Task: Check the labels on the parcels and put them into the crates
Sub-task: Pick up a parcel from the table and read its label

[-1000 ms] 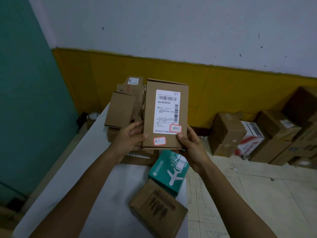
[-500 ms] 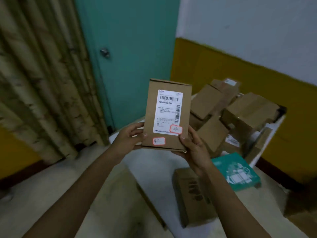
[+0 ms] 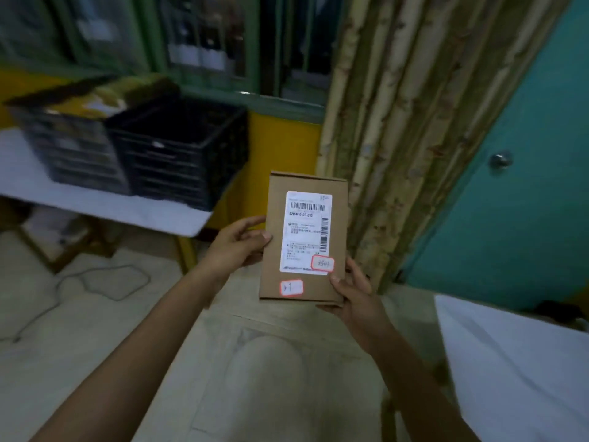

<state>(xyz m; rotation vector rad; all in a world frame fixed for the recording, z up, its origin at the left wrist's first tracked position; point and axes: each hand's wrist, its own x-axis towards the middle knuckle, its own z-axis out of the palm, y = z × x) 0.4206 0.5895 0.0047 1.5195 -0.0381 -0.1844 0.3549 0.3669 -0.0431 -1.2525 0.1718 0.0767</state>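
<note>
I hold a flat brown cardboard parcel (image 3: 275, 250) upright in front of me, label side facing me. Its white shipping label (image 3: 306, 231) carries a barcode, and two small red-bordered stickers sit near the bottom. My left hand (image 3: 237, 247) grips the parcel's left edge. My right hand (image 3: 353, 291) supports its lower right corner. Two black plastic crates stand on a white-covered table at the upper left: the nearer crate (image 3: 181, 157) looks open at the top, the farther crate (image 3: 70, 151) has brown parcels in it.
The crates' table (image 3: 105, 205) has wooden legs, and a cable (image 3: 105, 282) lies on the tiled floor below. A patterned curtain (image 3: 398, 122) hangs ahead, a teal door (image 3: 516, 186) stands to the right. A white-covered table corner (image 3: 516, 362) is at the lower right.
The view has swung left from the parcel pile, past the door and curtain, to the crates. Both hands keep the same hold on the parcel.
</note>
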